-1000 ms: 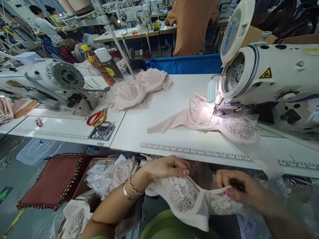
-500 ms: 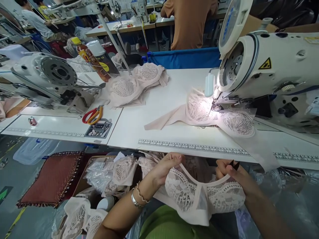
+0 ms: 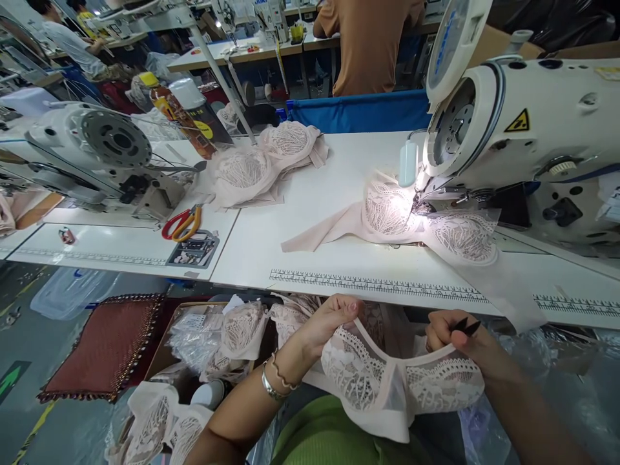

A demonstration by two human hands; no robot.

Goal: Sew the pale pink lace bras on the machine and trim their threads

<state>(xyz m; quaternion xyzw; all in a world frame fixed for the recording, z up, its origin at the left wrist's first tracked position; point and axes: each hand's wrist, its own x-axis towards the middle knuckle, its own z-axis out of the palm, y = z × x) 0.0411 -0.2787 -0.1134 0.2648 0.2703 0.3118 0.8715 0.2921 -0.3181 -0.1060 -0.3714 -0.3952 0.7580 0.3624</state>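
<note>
A pale pink lace bra [image 3: 358,374] is stretched between my hands above my lap, in front of the table edge. My left hand [image 3: 332,321] is closed on the upper edge of one cup. My right hand [image 3: 448,332] grips the upper edge of the other cup. Two dark pointed tips, like those of thread snips [image 3: 466,327], stick out from the right fist; the rest of that tool is hidden. On the table, another lace bra [image 3: 460,237] lies under the needle area of the lit sewing machine [image 3: 527,123], its wing hanging over the front edge.
More bras [image 3: 247,166] are stacked at the table's back, near a spray can [image 3: 201,110]. Scissors [image 3: 181,224] lie left, beside a second sewing machine [image 3: 92,155]. Below left are a box [image 3: 159,352] of bras and bags and a red cushion [image 3: 104,345]. A co-worker [image 3: 365,48] sits ahead.
My right hand has shifted slightly to the right, and the bra between my hands is a little more spread. The dark tips have turned slightly. Both hands keep their hold.
</note>
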